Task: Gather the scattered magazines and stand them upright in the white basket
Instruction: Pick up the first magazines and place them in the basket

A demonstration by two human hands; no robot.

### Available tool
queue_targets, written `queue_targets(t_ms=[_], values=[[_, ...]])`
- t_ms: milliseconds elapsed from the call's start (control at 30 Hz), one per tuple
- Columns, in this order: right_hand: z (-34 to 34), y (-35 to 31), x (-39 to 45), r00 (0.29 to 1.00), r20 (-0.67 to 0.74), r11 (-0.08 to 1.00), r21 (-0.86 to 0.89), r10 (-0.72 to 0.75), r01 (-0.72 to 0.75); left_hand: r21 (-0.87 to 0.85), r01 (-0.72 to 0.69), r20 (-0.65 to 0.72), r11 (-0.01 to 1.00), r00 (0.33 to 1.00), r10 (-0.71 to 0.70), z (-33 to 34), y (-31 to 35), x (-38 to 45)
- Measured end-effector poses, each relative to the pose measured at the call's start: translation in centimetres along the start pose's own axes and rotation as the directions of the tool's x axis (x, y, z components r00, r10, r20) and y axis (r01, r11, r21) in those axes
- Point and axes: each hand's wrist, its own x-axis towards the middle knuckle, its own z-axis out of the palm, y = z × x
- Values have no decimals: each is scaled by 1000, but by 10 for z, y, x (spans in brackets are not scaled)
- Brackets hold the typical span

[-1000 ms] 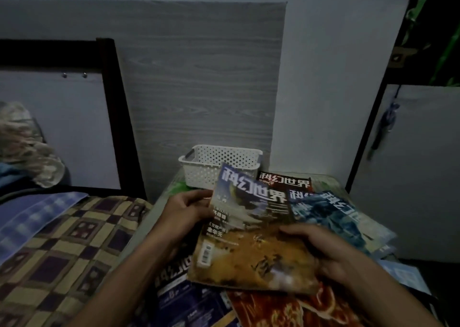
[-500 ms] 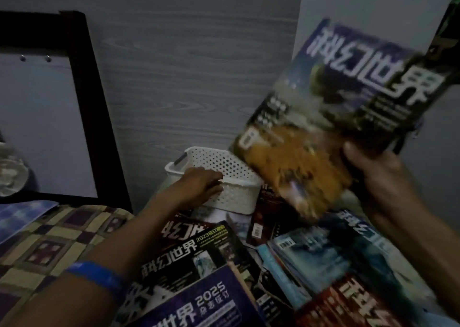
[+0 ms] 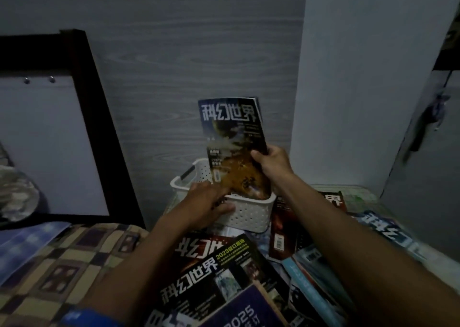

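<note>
A white perforated basket (image 3: 249,213) stands against the wood-grain wall panel. A magazine (image 3: 232,137) with a dark blue top and orange lower cover stands upright with its bottom edge inside the basket. My right hand (image 3: 272,163) grips that magazine by its right edge. My left hand (image 3: 207,206) rests over the basket's front left rim, fingers curled on it. Several more magazines lie scattered in front: a black one (image 3: 224,272), a dark red one (image 3: 283,229) and blue ones (image 3: 313,277) at the right.
A bed with a checkered quilt (image 3: 62,259) lies at the left, with a black bed frame (image 3: 97,107) behind it. A grey wall corner (image 3: 348,102) rises right of the basket. A dark object hangs on the panel (image 3: 433,112) at far right.
My right hand brought the magazine down from high at the right and stood it in the basket. My left hand stayed on the basket's rim.
</note>
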Motion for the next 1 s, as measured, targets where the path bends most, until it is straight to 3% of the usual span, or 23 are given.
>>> queue_targets(t_ms=[67,167,233,400,567,633,700,767,833,933,1000], values=[[-5,-4,8,999,-46,991,-133,4,-10,13,20,0,1000,1000,-20,0,1,0],[-20,-6,13,989,-141,883,-469,-50,-22,59,28,17,998,999,-29,2,1,0],[-28,-1,9,988,-124,827,-563,-87,2,76,30,18,997,999,-31,0,2,-1],[-39,5,-1,999,-15,784,-620,-52,31,147,126,79,981,987,-138,0,9,-1],[-63,10,-56,997,41,826,-558,-67,78,409,289,129,866,921,-368,-3,32,-3],[-80,12,-95,990,91,810,-569,-108,141,358,364,70,860,908,-414,-2,50,-14],[-97,12,-137,976,165,807,-551,-144,212,106,488,-111,866,872,-477,-5,69,-33],[-114,10,-178,953,251,775,-563,-170,286,-101,509,-216,855,827,-518,-15,92,-61],[-123,5,-214,931,324,718,-607,-168,341,-33,519,-220,854,830,-513,-23,110,-100],[-123,-8,-256,897,400,703,-583,-190,408,176,514,-86,839,857,-507,-41,125,-158],[-118,-16,-280,845,519,671,-580,-132,462,73,534,191,842,821,-538,-57,133,-187]])
